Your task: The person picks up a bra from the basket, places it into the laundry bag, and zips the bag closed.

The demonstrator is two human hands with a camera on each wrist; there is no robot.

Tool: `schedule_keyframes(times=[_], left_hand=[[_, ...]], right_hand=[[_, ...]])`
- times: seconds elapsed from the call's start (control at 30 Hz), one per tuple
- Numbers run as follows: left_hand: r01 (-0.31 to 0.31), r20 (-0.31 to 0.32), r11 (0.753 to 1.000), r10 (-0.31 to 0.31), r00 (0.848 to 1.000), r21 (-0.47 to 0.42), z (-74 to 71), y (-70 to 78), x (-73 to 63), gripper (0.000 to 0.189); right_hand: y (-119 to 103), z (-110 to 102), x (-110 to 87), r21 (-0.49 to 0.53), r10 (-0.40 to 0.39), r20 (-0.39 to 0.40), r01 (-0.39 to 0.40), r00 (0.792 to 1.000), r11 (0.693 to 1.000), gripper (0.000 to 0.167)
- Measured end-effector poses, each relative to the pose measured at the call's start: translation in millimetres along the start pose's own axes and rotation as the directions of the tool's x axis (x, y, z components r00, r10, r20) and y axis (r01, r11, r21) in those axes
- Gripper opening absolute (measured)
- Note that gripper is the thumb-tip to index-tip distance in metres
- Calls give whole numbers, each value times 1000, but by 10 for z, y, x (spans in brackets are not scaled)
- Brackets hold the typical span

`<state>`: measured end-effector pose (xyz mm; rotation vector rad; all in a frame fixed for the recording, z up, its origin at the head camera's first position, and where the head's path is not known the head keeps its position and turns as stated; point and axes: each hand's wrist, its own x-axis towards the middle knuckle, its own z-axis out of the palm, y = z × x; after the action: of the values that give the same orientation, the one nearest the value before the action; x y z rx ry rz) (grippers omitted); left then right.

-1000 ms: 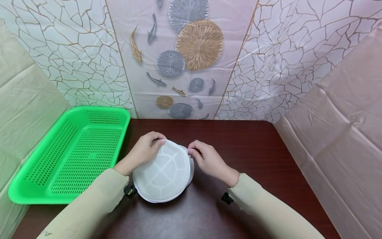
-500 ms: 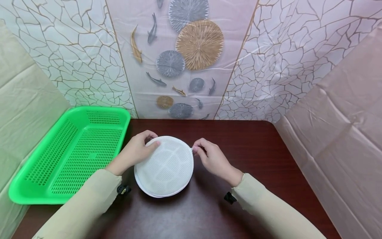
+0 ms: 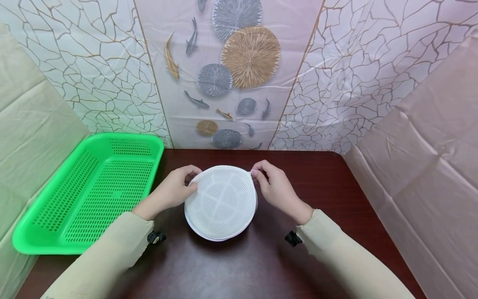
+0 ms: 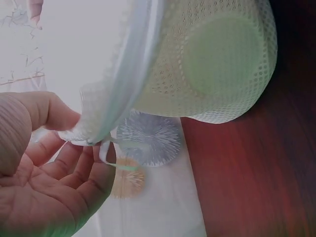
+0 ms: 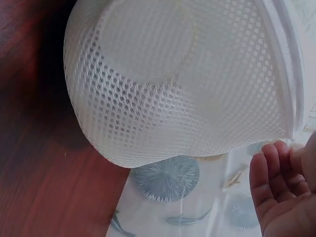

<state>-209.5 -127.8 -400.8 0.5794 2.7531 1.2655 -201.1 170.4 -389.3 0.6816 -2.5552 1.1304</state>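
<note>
White mesh bag point(image 3: 220, 203) over mid-table point(image 3: 321, 178), right of green basket point(image 3: 48, 248). Left hand point(image 3: 172, 189) pinches its far-left rim; right hand point(image 3: 277, 187) pinches the far-right edge.

Patterned wall point(image 3: 239, 95) behind reddish-brown table point(image 3: 321, 178)

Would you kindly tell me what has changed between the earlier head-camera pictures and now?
The round white mesh bag has moved to the right and slightly away from the person. The right hand has gone the same way, while the left hand now grips the bag nearer its left side. Both hands still hold the bag. The green rectangular plastic basket has stayed in place.
</note>
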Motion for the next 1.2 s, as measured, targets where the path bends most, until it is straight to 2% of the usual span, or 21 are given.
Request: schedule_keyframes(times=[0.13,0.27,0.47,0.6,0.77,1.03,1.2], left_hand=[[-4,24,1000,4,1000,0,26,-39,12,23],[-4,41,999,3,999,37,40,-67,27,24],[-27,52,998,24,998,59,61,34,59,34],[-75,36,996,73,997,46,103,192,78,38],[-130,21,991,129,991,22,205,332,97,30],[-144,-58,989,146,988,40,393,385,121,22],[-156,-74,985,162,984,71,447,374,111,17]], right_hand=[[42,20,-17,18,17,28,-17,999,1000,4],[64,80,-49,34,8,37,-9,999,999,4],[23,144,-64,59,-52,20,51,998,997,4],[-2,189,-61,71,-77,31,74,997,995,3],[-40,260,-60,60,-98,36,95,995,994,2],[-125,320,-43,53,-130,43,128,991,990,3],[-125,340,-45,45,-158,42,156,987,987,3]])
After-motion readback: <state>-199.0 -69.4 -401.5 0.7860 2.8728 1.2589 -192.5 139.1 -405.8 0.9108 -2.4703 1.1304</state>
